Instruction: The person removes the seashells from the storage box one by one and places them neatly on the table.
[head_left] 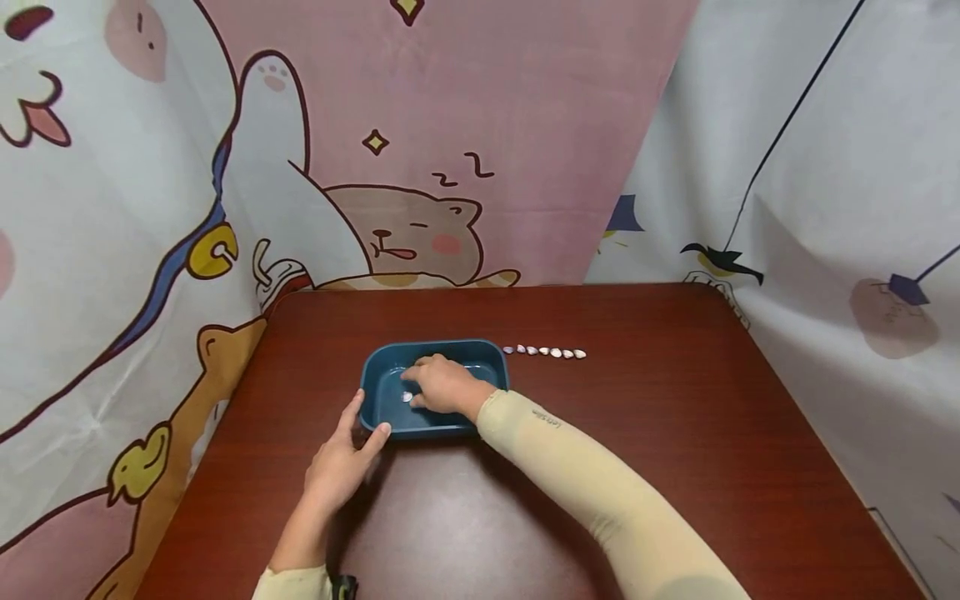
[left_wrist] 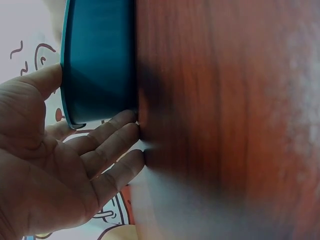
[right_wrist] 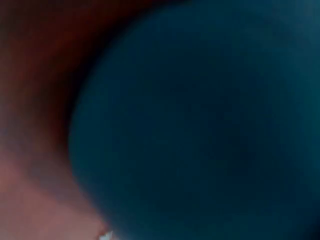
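A dark teal rectangular plastic basin [head_left: 435, 432] stands on the table. My left hand [head_left: 335, 471] rests against its near left corner, thumb at the near rim and fingers along the left side; the left wrist view shows these fingers fairly straight, touching the basin's outside. My right hand [head_left: 447, 385] reaches down inside the basin, thumb and fingers spread apart. Just left of its thumb lies a small whitish seashell [head_left: 407, 397] on the basin floor. The right wrist view is dark and blurred, filled mostly by the basin wall [right_wrist: 200, 125]; the right fingers are hidden there.
Right of the basin's far right corner, a row of several small pale seashells [head_left: 556, 352] lies across the reddish-brown table [head_left: 660, 408]. Cartoon-printed cloth [head_left: 525, 125] hangs behind the table and along both sides.
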